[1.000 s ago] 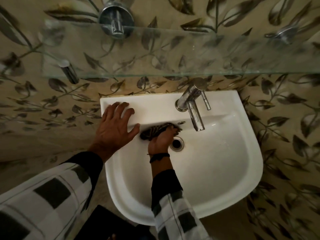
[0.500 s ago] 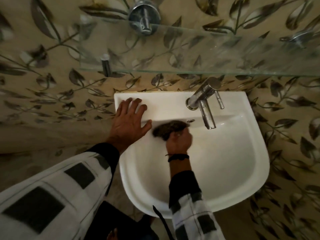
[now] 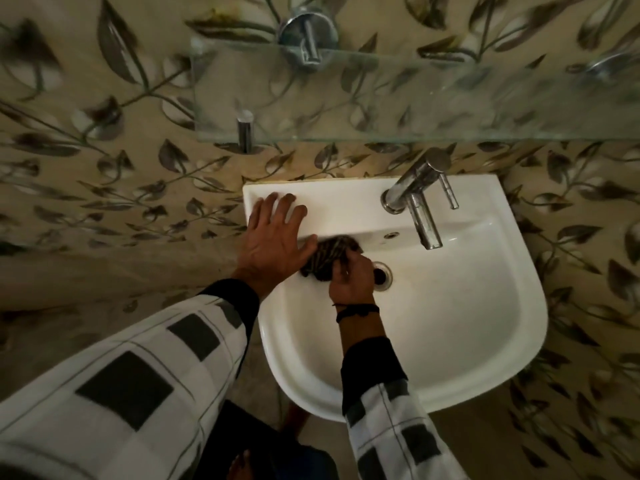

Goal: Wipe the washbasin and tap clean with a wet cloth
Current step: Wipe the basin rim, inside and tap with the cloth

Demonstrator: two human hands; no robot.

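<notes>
Cloth bunched in right fingers (inside washbasin).

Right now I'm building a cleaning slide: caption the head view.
Right hand grips a dark cloth against the washbasin beside the drain; left hand rests flat on the rim.

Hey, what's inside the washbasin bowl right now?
Inside the washbasin, the right hand holds a dark striped cloth against the back wall, beside the drain. The hand hides the drain's left edge, and the cloth covers the surface beneath it.
</notes>
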